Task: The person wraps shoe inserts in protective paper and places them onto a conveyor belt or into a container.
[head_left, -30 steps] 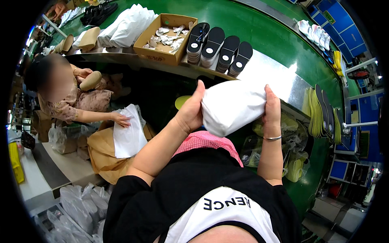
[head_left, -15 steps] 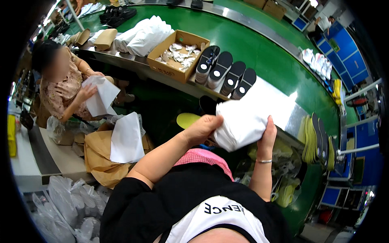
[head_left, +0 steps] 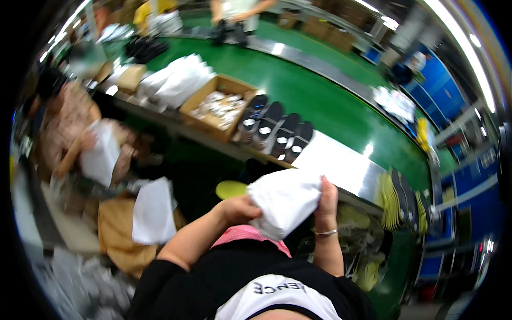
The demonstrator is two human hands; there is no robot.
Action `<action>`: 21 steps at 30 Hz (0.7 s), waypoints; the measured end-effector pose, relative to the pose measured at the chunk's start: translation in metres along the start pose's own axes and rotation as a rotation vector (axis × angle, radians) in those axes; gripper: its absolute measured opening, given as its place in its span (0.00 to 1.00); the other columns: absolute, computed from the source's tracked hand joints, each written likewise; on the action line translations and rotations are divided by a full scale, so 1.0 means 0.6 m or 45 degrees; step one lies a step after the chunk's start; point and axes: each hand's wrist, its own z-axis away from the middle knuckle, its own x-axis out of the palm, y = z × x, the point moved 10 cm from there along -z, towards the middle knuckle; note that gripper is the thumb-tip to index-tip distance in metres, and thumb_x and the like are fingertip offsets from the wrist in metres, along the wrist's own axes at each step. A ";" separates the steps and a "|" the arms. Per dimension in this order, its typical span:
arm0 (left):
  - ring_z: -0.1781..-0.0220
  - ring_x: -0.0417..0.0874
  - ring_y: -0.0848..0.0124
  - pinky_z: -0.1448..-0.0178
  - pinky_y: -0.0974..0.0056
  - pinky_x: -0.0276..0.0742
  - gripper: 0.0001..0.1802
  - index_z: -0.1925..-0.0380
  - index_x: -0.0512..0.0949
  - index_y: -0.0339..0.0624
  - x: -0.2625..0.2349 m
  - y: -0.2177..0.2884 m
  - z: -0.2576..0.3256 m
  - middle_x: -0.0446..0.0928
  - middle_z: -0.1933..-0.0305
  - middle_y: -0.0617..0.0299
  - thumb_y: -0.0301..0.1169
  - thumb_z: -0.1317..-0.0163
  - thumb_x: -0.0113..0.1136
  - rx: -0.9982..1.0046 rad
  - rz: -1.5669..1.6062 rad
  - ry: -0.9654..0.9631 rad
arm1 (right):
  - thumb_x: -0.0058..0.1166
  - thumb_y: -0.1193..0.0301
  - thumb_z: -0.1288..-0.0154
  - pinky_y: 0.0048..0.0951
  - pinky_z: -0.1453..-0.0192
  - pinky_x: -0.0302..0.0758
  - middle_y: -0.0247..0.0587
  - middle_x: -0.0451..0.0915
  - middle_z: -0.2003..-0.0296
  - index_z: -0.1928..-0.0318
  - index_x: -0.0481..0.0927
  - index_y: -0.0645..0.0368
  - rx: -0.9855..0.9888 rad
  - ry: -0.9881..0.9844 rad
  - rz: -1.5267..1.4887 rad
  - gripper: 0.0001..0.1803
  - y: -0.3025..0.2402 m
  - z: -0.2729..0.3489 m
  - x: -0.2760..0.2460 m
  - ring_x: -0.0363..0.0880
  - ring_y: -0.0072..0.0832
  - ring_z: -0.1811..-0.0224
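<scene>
Between my two hands is a bundle wrapped in creased white paper (head_left: 285, 202), held in front of my waist. My left hand (head_left: 241, 209) is closed on its left end, the thumb on top. On the opposite end my right hand (head_left: 326, 198) grips the edge, with a bracelet on the wrist. What the wrapping contains is hidden. Just beyond the bundle, stacks of black insoles (head_left: 288, 130) with white round labels stand along the bench's near edge, beside a bare shiny metal bench top (head_left: 349, 168).
On the bench sit a cardboard box (head_left: 208, 128) of crumpled paper pieces and a white wrapped pile (head_left: 176, 80). Yellow-edged insole stacks (head_left: 392, 205) stand right. At left a co-worker (head_left: 69, 122) handles a white sheet (head_left: 101, 152); white paper (head_left: 154, 213) lies on brown wrapping (head_left: 114, 229).
The view has shifted and blurred. My hands hold the bundle closer to my body and more tilted. Another person's hands with dark items now show at the far bench.
</scene>
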 end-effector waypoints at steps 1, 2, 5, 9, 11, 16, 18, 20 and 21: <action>0.44 0.69 0.64 0.39 0.60 0.59 0.43 0.43 0.57 0.35 0.007 0.009 0.004 0.68 0.46 0.54 0.32 0.59 0.67 -0.029 -0.008 0.013 | 0.40 0.64 0.35 0.23 0.61 0.72 0.39 0.77 0.67 0.62 0.73 0.68 -0.010 -0.016 -0.003 0.17 0.001 -0.002 0.004 0.75 0.23 0.68; 0.43 0.68 0.63 0.39 0.60 0.60 0.43 0.43 0.57 0.34 0.001 0.020 0.008 0.67 0.46 0.54 0.32 0.60 0.67 0.029 -0.069 0.046 | 0.40 0.64 0.35 0.22 0.62 0.71 0.37 0.77 0.67 0.63 0.74 0.68 -0.008 0.000 -0.010 0.17 0.015 -0.010 -0.002 0.74 0.22 0.69; 0.43 0.67 0.64 0.40 0.62 0.61 0.44 0.43 0.57 0.33 -0.027 0.036 0.017 0.66 0.44 0.55 0.37 0.59 0.68 0.146 -0.227 0.259 | 0.43 0.65 0.36 0.19 0.64 0.69 0.34 0.76 0.70 0.66 0.76 0.67 -0.036 0.055 0.004 0.15 0.009 -0.022 0.003 0.72 0.18 0.71; 0.41 0.64 0.63 0.40 0.60 0.60 0.45 0.41 0.54 0.36 -0.043 0.018 -0.007 0.62 0.42 0.55 0.39 0.57 0.67 0.092 -0.237 0.458 | 0.44 0.65 0.36 0.15 0.67 0.67 0.30 0.75 0.73 0.70 0.76 0.66 -0.148 0.146 0.157 0.16 -0.039 0.000 -0.032 0.68 0.14 0.73; 0.39 0.62 0.63 0.39 0.59 0.59 0.47 0.40 0.51 0.39 -0.056 0.012 -0.019 0.59 0.40 0.55 0.39 0.57 0.67 0.041 -0.301 0.604 | 0.45 0.64 0.37 0.15 0.70 0.64 0.27 0.73 0.76 0.73 0.76 0.65 -0.202 0.218 0.175 0.17 -0.060 0.011 -0.045 0.66 0.12 0.75; 0.36 0.56 0.61 0.36 0.56 0.56 0.52 0.38 0.44 0.44 0.020 0.072 -0.010 0.52 0.37 0.54 0.45 0.57 0.66 0.596 -0.432 0.383 | 0.46 0.63 0.38 0.16 0.77 0.59 0.23 0.66 0.83 0.81 0.72 0.63 -0.358 0.341 0.385 0.19 -0.092 0.027 -0.054 0.58 0.12 0.80; 0.38 0.61 0.60 0.37 0.55 0.57 0.50 0.41 0.51 0.35 0.026 0.061 -0.009 0.58 0.40 0.52 0.46 0.59 0.67 0.344 -0.314 0.259 | 0.47 0.63 0.38 0.17 0.78 0.57 0.23 0.62 0.85 0.83 0.68 0.62 -0.347 0.328 0.424 0.20 -0.092 0.033 -0.034 0.55 0.12 0.80; 0.40 0.64 0.60 0.38 0.57 0.59 0.49 0.43 0.54 0.31 0.036 0.051 -0.006 0.62 0.41 0.51 0.43 0.60 0.69 0.185 -0.232 0.184 | 0.47 0.63 0.39 0.17 0.78 0.57 0.22 0.62 0.84 0.84 0.69 0.61 -0.378 0.274 0.457 0.20 -0.101 0.030 -0.018 0.55 0.13 0.80; 0.41 0.65 0.60 0.39 0.57 0.60 0.49 0.42 0.54 0.31 0.043 0.039 -0.007 0.62 0.42 0.51 0.40 0.61 0.69 0.121 -0.170 0.140 | 0.47 0.63 0.38 0.17 0.78 0.57 0.21 0.62 0.84 0.84 0.69 0.61 -0.361 0.243 0.517 0.20 -0.099 0.030 -0.018 0.55 0.13 0.80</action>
